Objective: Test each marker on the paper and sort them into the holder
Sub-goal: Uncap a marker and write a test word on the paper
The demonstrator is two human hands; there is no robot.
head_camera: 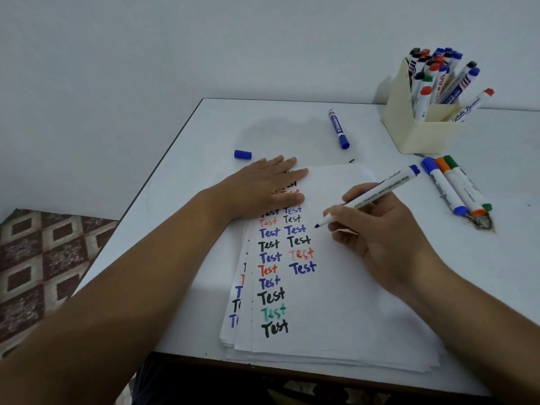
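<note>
My right hand grips an uncapped blue whiteboard marker, its tip just above the white paper stack, right of the two columns of coloured "Test" words. My left hand lies flat, fingers straight, pressing the top of the paper. A loose blue cap lies on the table beyond the left hand. A cream holder at the back right stands full of several capped markers.
A capped blue marker lies behind the paper. Three markers, blue, orange and green, lie side by side right of the paper, in front of the holder. The white table's left edge borders a patterned floor.
</note>
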